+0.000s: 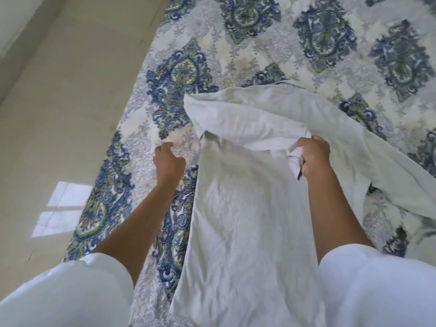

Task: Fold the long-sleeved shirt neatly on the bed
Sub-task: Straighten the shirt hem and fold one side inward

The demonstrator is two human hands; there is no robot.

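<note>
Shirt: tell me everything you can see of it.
The shirt is pale, off-white, soft creased cloth. Its near part lies flat on the patterned bedspread; its far part is lifted and bunched, where the right hand grips a fold. More cloth trails off to the right. The left hand is apart from it.

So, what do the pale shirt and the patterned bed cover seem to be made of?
The shirt looks like soft cotton-type cloth, matte: it drapes limply and shows fine creases. The bed cover looks like a printed, quilted textile, matte: blue and green medallions with raised stitched lines. Exact fibres cannot be told.
</note>
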